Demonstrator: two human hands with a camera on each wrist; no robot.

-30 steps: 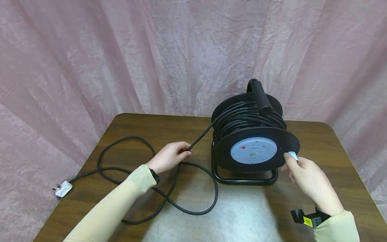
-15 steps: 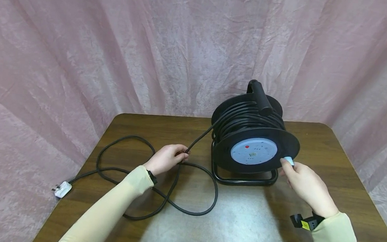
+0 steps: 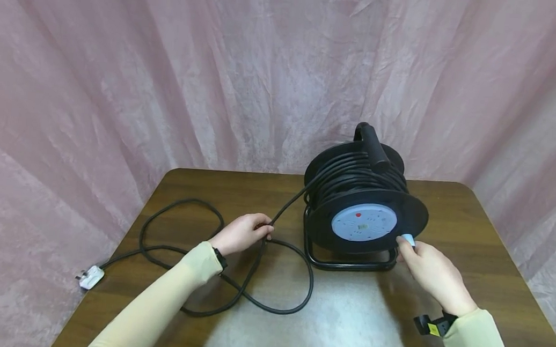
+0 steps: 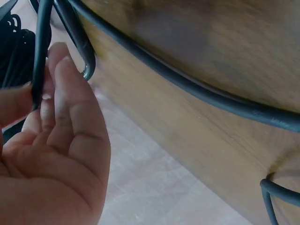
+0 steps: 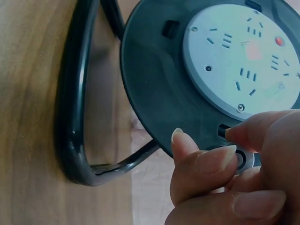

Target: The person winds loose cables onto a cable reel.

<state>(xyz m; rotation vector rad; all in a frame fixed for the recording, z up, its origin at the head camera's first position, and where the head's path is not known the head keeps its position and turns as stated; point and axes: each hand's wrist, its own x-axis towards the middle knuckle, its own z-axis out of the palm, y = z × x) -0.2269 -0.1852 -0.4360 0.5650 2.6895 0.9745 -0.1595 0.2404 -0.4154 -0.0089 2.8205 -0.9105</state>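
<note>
A black cable reel [image 3: 368, 196] stands on the table, wound with black cable, a pale round socket panel [image 3: 364, 222] on its front disc. My right hand [image 3: 433, 270] pinches the small light-blue crank knob [image 3: 409, 240] at the disc's lower right edge; in the right wrist view the thumb and fingers mostly cover it. To the left of the reel, my left hand [image 3: 244, 234] pinches the black cable [image 3: 287, 204], which runs taut up to the drum. In the left wrist view that cable passes between thumb and fingers.
Loose cable lies in loops [image 3: 311, 283] across the table's left half. It ends in a white plug [image 3: 90, 277] at the left table edge. The reel rests on a black tube frame [image 3: 349, 266] and has a carry handle [image 3: 374, 148] on top. A pink curtain [image 3: 284, 77] hangs behind.
My right hand has moved left and slightly down with the knob. The socket panel has turned clockwise with the disc. My left hand keeps its hold on the cable in nearly the same spot.
</note>
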